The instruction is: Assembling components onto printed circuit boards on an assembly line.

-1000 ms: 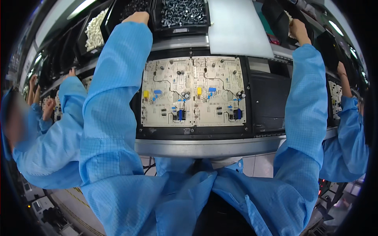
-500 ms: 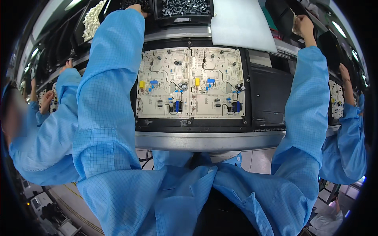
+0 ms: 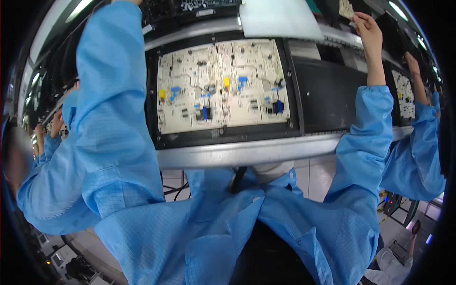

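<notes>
My right hand (image 3: 369, 32) is raised at the upper right, beside a dark bin that holds small cream-coloured parts (image 3: 346, 8). Its thumb and fingertips are pinched together at the parts, and whatever lies between them is too small to make out. My left arm reaches far forward, and only a sliver of my left hand (image 3: 129, 1) shows at the top edge, its fingers out of sight. Between my arms, a pair of pale circuit boards (image 3: 216, 102) sits in a black frame (image 3: 190, 138). Yellow, blue and black components stand on them.
A metal rail (image 3: 247, 154) runs along the near side. Behind the boards are a white foam sheet (image 3: 280, 21) and a black bin of small dark parts (image 3: 204, 13). A dark panel (image 3: 327, 102) lies right of the frame. Co-workers in blue sleeves (image 3: 413, 166) sit on both sides.
The view has shifted, so the boards appear higher and further left. My right hand has come back slightly from deep in its bin. My left hand has nearly left the picture.
</notes>
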{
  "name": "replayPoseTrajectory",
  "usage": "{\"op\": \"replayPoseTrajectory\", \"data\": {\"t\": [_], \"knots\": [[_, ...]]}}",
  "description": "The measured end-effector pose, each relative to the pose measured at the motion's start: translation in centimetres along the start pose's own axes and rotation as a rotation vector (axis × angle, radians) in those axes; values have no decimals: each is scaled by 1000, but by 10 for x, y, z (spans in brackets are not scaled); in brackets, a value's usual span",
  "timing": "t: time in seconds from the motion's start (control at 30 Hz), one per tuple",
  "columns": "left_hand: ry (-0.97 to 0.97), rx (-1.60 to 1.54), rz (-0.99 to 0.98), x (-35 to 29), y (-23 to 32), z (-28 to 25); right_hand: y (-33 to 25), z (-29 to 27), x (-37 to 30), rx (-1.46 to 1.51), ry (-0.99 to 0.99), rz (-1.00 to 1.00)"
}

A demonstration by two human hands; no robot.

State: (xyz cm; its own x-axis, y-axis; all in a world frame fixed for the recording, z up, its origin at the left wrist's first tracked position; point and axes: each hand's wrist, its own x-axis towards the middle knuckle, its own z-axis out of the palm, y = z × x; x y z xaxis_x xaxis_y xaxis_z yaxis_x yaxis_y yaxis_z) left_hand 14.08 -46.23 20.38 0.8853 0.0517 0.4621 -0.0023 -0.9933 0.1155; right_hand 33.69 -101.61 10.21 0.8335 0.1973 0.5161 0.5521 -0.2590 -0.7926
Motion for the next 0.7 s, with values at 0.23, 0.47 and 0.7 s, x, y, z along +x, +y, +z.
{"op": "replayPoseTrajectory", "data": {"t": [0.23, 0.47, 0.7], "knots": [[-217, -613, -165, -21, 120, -62, 39, 32, -38, 104, -209, 75], [-467, -451, -19, -85, 186, 17, 4, 58, -67, -223, -295, 28], [-525, -490, -42, -89, 211, 71, -8, 56, -73, -292, -281, -82]]}}
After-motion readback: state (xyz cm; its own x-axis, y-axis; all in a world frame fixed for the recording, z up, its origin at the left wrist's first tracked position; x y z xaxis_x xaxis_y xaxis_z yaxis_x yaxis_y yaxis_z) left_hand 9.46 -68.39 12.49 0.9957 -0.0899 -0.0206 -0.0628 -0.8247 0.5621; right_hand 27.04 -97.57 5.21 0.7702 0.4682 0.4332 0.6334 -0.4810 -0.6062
